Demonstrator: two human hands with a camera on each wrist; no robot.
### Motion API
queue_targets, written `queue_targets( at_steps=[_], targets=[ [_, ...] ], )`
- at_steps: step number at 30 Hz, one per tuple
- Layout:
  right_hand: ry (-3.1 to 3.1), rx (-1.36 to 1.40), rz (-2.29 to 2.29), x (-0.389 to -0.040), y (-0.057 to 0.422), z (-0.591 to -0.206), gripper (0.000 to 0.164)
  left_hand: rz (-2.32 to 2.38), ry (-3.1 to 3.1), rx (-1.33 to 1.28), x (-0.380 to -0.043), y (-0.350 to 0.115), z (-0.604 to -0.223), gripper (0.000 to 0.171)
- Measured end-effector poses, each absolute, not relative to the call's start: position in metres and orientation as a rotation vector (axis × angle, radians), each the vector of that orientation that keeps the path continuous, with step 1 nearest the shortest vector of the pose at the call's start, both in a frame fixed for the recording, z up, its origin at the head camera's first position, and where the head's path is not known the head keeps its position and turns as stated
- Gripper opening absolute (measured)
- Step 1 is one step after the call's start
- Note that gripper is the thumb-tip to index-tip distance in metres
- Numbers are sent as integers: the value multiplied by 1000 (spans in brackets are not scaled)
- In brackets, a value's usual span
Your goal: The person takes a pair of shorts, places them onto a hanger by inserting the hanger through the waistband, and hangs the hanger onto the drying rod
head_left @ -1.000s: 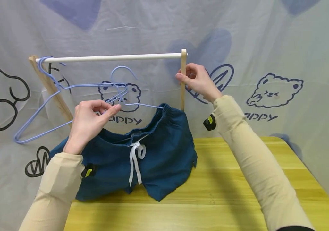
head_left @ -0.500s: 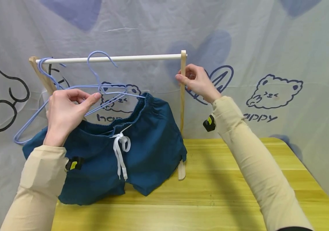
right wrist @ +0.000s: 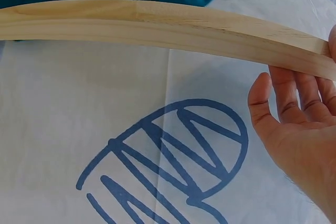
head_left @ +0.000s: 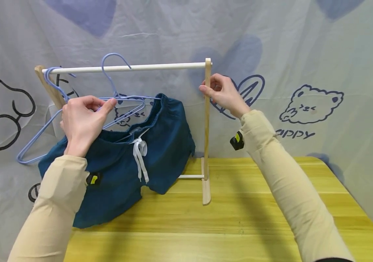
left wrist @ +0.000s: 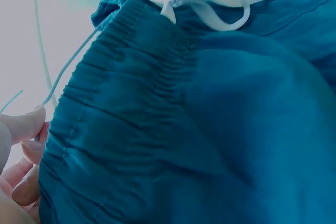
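My left hand point(head_left: 83, 122) pinches the wire of a light-blue hanger point(head_left: 116, 54) between thumb and fingers. Dark teal shorts point(head_left: 170, 134) with a white drawstring point(head_left: 139, 160) hang from this hanger by their elastic waistband. In the head view the hanger's hook rises above the white rail point(head_left: 160, 67) and overlaps it. Close-up in the left wrist view, fingertips point(left wrist: 32, 121) hold the wire beside the gathered waistband. My right hand point(head_left: 227, 92) grips the right wooden post point(head_left: 207, 134) of the small rack, thumb on one side and fingers behind.
Another blue hanger point(head_left: 32, 140) hangs at the rail's left end, partly behind my left hand. The rack's right foot point(head_left: 206, 193) stands on the yellow wooden table point(head_left: 255, 218). Behind everything hangs a pale printed cloth point(head_left: 173, 29).
The left hand has carried the hanger and shorts left and upward, then slightly back right. The hook has gone from below the rail to above it. The right hand stays put.
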State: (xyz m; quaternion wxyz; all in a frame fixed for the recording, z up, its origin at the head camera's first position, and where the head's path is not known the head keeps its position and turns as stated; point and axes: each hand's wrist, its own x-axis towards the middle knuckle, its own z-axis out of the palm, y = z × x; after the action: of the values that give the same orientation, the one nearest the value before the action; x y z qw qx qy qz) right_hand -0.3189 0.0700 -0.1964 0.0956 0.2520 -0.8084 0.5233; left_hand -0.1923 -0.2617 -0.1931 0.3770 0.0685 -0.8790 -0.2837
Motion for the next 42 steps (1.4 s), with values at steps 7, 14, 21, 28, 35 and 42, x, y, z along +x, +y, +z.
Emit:
queue_targets(
  at_steps=[7, 14, 21, 28, 35, 42],
  targets=[
    [-2392, 756, 1551, -318, 67, -196, 28, -768, -2219, 163, -205, -254, -198, 48],
    [-2376, 750, 1563, -317, 65, -197, 27, -767, -2190, 162, -216, -248, -199, 46],
    [-2378, 748, 1559, -316, 65, -199, 27, -798, -2193, 156, -222, -242, -203, 45],
    [-2372, 744, 1555, -316, 65, -199, 26, -802, -2211, 150, -227, -236, -204, 45],
    [-2372, 750, 1556, -317, 65, -200, 26, -800, -2207, 140, -232, -234, -209, 43],
    [-2372, 749, 1550, -317, 65, -200, 25, -803, -2203, 135, -236, -236, -218, 42]
  ],
)
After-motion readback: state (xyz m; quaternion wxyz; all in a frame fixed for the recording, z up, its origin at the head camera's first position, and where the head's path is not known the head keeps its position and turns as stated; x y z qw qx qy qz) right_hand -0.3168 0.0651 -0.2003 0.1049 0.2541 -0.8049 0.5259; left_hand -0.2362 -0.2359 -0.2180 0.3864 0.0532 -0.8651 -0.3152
